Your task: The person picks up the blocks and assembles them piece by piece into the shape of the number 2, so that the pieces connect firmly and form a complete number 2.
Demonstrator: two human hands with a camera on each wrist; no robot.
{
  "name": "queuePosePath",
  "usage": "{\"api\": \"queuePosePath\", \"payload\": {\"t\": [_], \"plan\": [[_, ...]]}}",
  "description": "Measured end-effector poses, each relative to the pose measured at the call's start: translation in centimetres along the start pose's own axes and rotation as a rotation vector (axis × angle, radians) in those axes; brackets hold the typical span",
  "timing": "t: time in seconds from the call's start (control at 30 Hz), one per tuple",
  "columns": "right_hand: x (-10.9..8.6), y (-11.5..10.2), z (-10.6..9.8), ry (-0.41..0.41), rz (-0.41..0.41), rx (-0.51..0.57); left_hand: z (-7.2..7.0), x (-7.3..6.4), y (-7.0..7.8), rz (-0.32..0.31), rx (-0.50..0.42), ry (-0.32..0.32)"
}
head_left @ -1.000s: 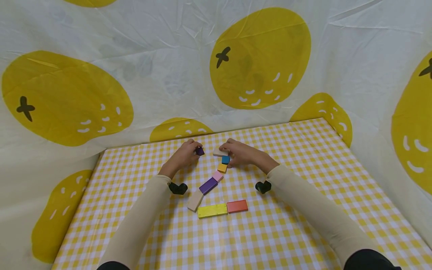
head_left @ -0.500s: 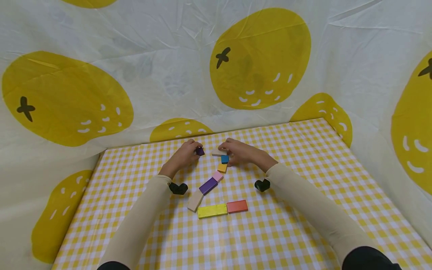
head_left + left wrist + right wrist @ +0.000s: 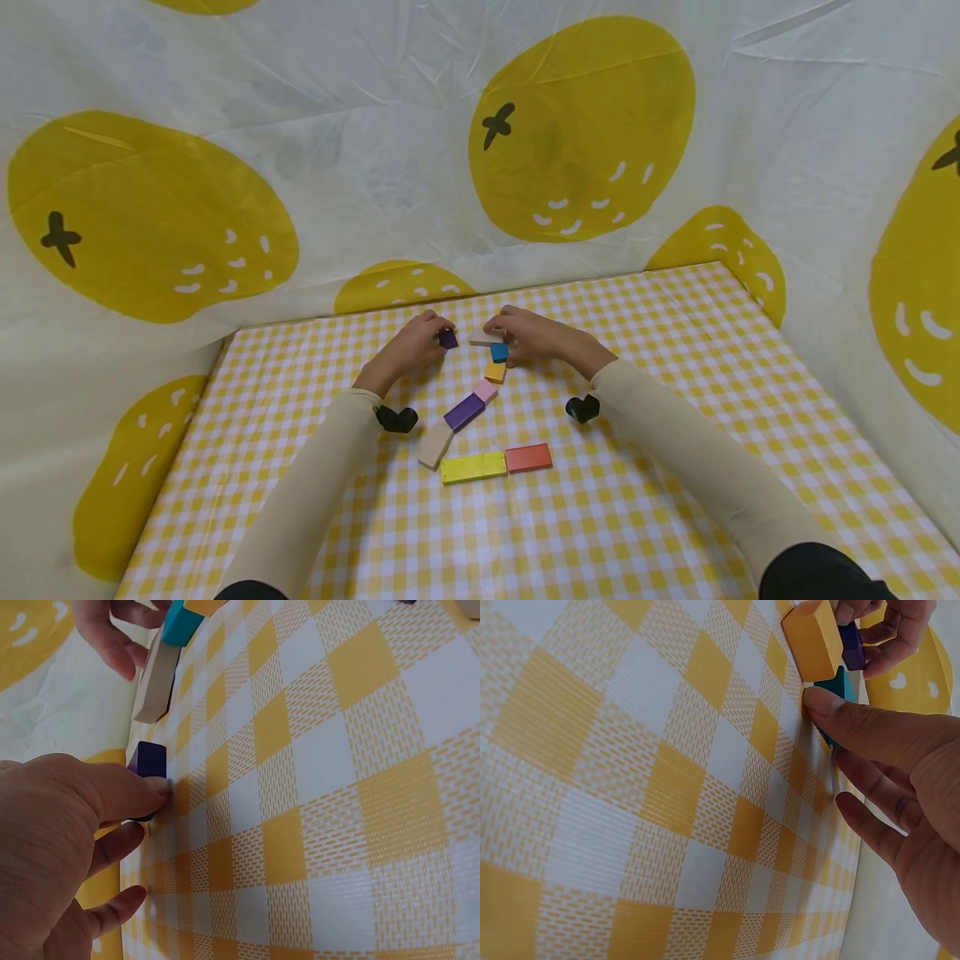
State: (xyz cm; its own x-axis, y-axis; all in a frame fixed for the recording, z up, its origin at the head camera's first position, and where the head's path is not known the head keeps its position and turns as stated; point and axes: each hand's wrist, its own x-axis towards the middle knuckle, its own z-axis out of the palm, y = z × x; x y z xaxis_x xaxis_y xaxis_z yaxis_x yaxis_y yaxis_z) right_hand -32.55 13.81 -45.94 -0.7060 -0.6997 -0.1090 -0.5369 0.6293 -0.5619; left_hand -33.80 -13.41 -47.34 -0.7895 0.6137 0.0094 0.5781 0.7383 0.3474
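My left hand (image 3: 408, 346) pinches a small dark purple block (image 3: 447, 339) between thumb and fingers, close to the tablecloth. In the left wrist view the thumb lies along the side of this purple block (image 3: 152, 759). Across a small gap, my right hand (image 3: 536, 337) has its thumb against a blue block (image 3: 499, 353) and its forefinger at the far side of a plain wooden block (image 3: 483, 340). These two blocks meet at the far end of a curving row. An orange block (image 3: 495, 372) touches the blue one. The right hand partly hides the wooden block.
Nearer in the row lie a pink block (image 3: 486, 391), a longer purple block (image 3: 464, 412), a second plain wooden block (image 3: 435, 444), a yellow block (image 3: 473, 468) and a red block (image 3: 528, 458). The checked tablecloth (image 3: 637, 500) ends at a fruit-print curtain (image 3: 360, 150).
The far wooden block has turned slightly and shifted a little left under my right hand, the blue block moving slightly with it. My left hand still holds the small purple block in nearly the same place.
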Motion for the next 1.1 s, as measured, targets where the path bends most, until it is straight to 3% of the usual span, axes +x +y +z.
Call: {"api": "queuePosePath", "payload": {"t": [0.33,0.7,1.1], "plan": [[0.4,-0.2,0.0,-0.027,0.009,0.051,0.1,-0.1,0.1,0.009,-0.015,-0.035],[0.3,-0.4,-1.0,-0.102,-0.001,0.020,-0.1,0.2,0.7,0.037,-0.004,-0.053],[1.9,-0.8,-1.2,0.043,0.063,-0.017,0.1,0.6,0.6,0.031,0.022,-0.049]]}}
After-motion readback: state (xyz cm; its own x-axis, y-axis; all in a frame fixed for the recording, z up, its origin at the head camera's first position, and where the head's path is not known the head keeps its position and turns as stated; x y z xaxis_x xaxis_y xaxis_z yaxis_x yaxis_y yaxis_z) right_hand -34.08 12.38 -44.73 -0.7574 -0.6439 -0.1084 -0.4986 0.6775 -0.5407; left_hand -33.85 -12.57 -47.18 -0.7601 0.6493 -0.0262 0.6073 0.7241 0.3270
